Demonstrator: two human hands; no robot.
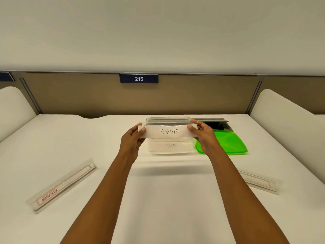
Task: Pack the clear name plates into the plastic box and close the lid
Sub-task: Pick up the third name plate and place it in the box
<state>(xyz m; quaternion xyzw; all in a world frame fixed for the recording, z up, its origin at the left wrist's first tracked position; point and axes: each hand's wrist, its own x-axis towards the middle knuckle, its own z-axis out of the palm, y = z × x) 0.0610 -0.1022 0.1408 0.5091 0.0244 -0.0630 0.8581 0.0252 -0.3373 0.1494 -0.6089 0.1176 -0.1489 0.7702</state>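
I hold a clear name plate (168, 132) with a paper insert reading "SIGMA" level above the open plastic box (169, 150). My left hand (131, 140) grips its left end and my right hand (204, 136) grips its right end. Through the box's clear front wall another plate with a faint handwritten insert shows inside. The green lid (228, 143) lies flat on the table just right of the box. One more clear plate (61, 186) lies diagonally at the near left and another clear plate (258, 182) lies at the near right.
A white table (158, 199) ends at a brown partition carrying a blue sign "215" (139, 78). A dark cable hatch (216, 124) is open behind the lid. White curved dividers stand at the far left and far right.
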